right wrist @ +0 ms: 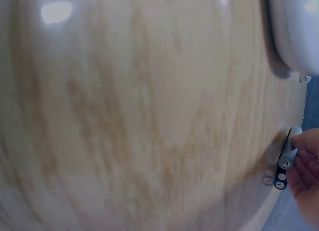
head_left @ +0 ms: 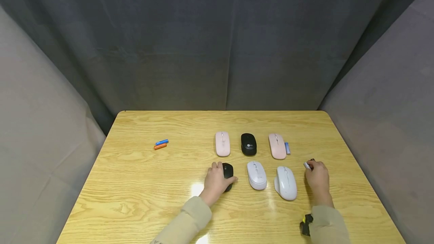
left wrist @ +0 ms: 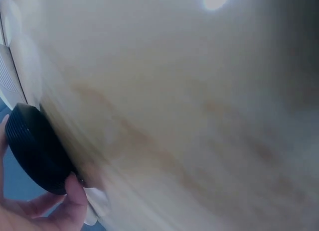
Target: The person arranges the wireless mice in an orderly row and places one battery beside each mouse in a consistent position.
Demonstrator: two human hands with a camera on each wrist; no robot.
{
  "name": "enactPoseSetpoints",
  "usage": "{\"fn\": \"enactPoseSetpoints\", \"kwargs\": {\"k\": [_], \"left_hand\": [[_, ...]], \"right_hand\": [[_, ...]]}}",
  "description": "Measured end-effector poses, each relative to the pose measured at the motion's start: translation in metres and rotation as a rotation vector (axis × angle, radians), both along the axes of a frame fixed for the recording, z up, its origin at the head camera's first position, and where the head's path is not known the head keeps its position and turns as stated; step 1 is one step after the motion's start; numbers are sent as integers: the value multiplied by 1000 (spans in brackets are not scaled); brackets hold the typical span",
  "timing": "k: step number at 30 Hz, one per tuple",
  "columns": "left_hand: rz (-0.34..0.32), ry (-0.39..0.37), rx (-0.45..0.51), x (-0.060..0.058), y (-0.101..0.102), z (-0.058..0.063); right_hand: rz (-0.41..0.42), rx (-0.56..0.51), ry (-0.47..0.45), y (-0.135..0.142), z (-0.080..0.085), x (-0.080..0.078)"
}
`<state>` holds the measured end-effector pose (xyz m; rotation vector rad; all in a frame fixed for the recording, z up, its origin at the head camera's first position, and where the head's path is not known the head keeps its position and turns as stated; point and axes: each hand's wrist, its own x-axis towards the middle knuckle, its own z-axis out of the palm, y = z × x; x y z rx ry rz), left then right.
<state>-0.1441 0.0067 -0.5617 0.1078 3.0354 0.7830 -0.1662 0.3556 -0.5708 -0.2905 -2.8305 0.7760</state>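
My left hand (head_left: 215,182) grips a black computer mouse (head_left: 228,169) by its sides on the wooden table. In the left wrist view, the thumb and fingers are on the edges of that mouse (left wrist: 40,149). Over on the right, my right hand (head_left: 317,180) pinches a pale blue battery (right wrist: 290,150) low over the table. A darker blue battery (right wrist: 280,179) is right beside it, partly hidden by the fingers; I cannot tell whether it is held too. Nearest to the right hand stands a white mouse (head_left: 286,183) with a side ledge.
Another white mouse (head_left: 257,175) lies between the hands. Behind are a pink mouse (head_left: 222,144), a black mouse (head_left: 249,144) and a second pink mouse (head_left: 277,146) with a blue battery (head_left: 287,148) beside it. Blue (head_left: 162,142) and orange batteries (head_left: 160,147) lie at left.
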Motion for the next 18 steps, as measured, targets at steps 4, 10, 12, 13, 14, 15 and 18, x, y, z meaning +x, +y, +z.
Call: {"fn": "enactPoseSetpoints", "kwargs": {"k": [4, 10, 12, 13, 14, 15, 18], "left_hand": [[-3, 3, 23, 1, -3, -3], [-36, 20, 58, 1, -9, -4], [-44, 25, 77, 1, -11, -3], [-49, 24, 92, 1, -12, -3], [-55, 15, 103, 1, -14, -2], [-56, 2, 118, 1, -15, -2], [-54, -38, 178, 0, -18, 0]], "right_hand": [[-5, 1, -4, -2, 0, 1], [-13, -7, -20, -4, 1, 2], [-12, -4, -31, -5, 1, 2], [-13, -4, -34, -6, 2, 2], [-14, -3, -37, -6, 2, 3], [-14, 0, -37, -7, 2, 3], [-19, 1, -30, -7, 2, 2]]}}
